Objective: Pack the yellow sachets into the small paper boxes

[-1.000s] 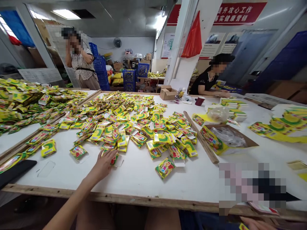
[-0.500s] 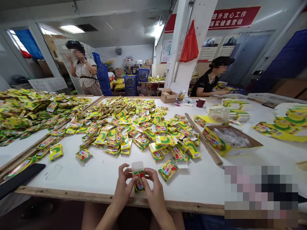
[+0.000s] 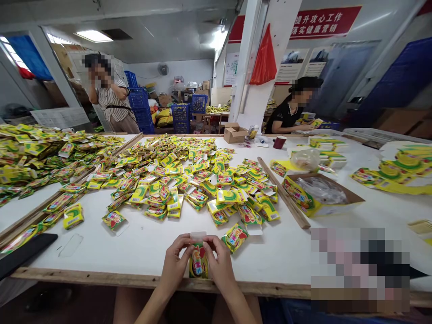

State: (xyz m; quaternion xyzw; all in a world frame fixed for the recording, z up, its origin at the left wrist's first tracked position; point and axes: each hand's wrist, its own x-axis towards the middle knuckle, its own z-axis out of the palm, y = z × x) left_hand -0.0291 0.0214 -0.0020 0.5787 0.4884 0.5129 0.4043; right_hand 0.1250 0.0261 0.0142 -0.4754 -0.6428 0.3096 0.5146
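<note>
A small yellow-green printed carton (image 3: 199,263) stands upright at the table's front edge, its white flap (image 3: 198,236) sticking up at the top. My left hand (image 3: 176,260) pinches the carton's upper left side, thumb in front and fingers behind. On the other side my right hand (image 3: 218,260) grips the upper right in the same way. Just beyond my right hand lies a loose carton (image 3: 235,237) of the same print. Farther off spreads a heap of such cartons (image 3: 178,173), several with white flaps standing open. Whatever is inside the held carton is hidden.
Wooden strips (image 3: 285,193) divide the white table (image 3: 135,252). An open display box (image 3: 317,195) with clear plastic bags stands at right. A dark flat object (image 3: 29,252) lies at left. One person (image 3: 113,99) stands across the table; another (image 3: 286,110) sits at far right.
My fingers have moved up to the carton's top, and less of the white flap shows. The carton's printed front is more exposed. The view has shifted slightly.
</note>
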